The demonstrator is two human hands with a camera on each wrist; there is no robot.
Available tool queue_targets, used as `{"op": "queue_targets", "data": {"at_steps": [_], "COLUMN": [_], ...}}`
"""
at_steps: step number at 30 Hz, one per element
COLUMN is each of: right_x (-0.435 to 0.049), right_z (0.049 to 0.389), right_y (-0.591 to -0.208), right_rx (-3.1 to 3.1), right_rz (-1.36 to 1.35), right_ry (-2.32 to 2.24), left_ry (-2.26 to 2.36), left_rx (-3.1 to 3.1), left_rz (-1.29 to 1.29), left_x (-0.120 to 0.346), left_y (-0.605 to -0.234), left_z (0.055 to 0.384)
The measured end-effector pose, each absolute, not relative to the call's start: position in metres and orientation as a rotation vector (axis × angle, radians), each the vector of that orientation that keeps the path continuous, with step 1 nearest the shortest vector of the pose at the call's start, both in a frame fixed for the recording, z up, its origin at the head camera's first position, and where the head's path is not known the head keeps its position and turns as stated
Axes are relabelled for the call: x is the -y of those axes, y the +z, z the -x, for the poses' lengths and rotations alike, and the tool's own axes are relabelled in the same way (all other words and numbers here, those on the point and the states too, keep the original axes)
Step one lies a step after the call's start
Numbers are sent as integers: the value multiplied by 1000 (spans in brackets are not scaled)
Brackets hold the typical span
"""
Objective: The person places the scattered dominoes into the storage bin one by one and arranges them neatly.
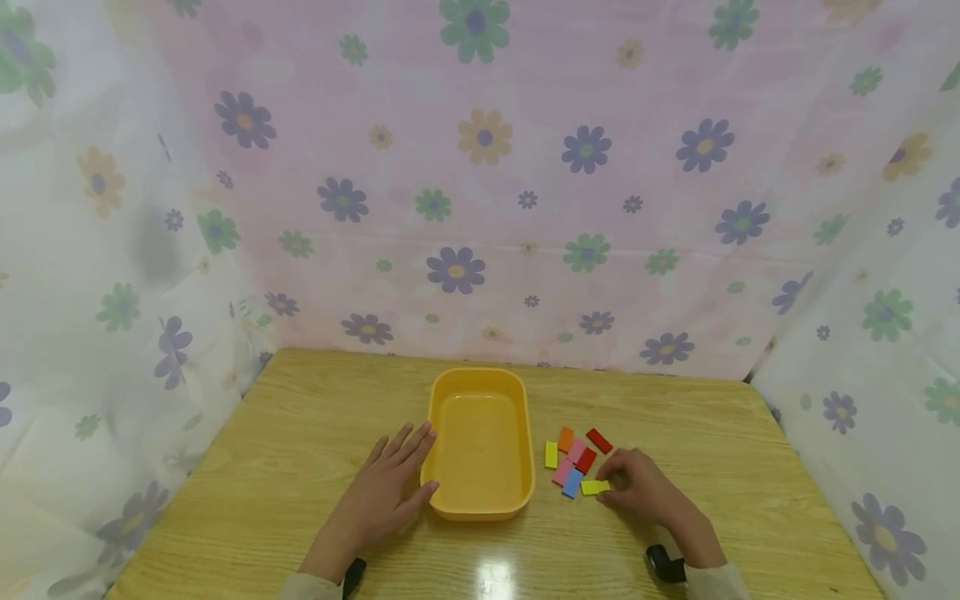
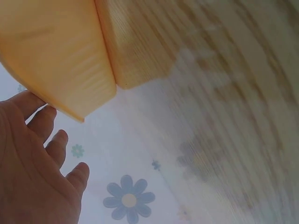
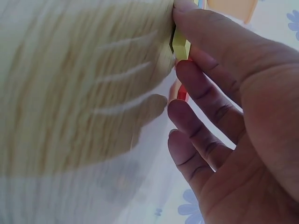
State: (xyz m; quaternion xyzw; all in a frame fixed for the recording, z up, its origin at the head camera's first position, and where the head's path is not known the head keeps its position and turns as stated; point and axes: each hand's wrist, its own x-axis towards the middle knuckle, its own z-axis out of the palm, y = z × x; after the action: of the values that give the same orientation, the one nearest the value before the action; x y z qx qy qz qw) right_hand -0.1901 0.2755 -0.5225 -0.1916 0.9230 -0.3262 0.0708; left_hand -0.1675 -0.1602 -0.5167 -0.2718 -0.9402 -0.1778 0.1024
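Note:
My left hand (image 1: 381,490) lies at the left side of a yellow-orange plastic tub (image 1: 483,450), fingers straight and fingertips right at its rim. Nothing is inside the tub. To its right, my right hand (image 1: 643,490) pinches the right end of a yellow block (image 1: 592,487) between thumb and fingers, low over the table. In the right wrist view that yellow block (image 3: 180,44) shows between thumb and index finger. Beside it lie a blue block (image 1: 572,483), two pink blocks (image 1: 562,472), two red blocks (image 1: 598,441), an orange block (image 1: 566,439) and another yellow block (image 1: 551,455).
The wooden table (image 1: 322,417) carries the tub near its middle, and the loose blocks lie close together in a flat group. A flowered cloth (image 1: 525,208) hangs behind the table and along both sides. A black wrist strap (image 1: 663,565) shows at the right wrist.

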Motion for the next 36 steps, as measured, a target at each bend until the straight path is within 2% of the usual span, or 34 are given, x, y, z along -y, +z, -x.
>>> {"op": "queue_targets", "data": {"at_steps": [18,36], "right_x": [-274,-255], "right_z": [175,158], "right_y": [-525,-527], "right_rx": [-2761,-2911], "right_rz": [513,573], "right_ry": [-1158,-1497], "left_ry": [-529,-561], "left_rx": [2761,2777], "left_rz": [841,837], "left_x": [159,159], "left_y": [-515,-511], "left_z": [170,171]}}
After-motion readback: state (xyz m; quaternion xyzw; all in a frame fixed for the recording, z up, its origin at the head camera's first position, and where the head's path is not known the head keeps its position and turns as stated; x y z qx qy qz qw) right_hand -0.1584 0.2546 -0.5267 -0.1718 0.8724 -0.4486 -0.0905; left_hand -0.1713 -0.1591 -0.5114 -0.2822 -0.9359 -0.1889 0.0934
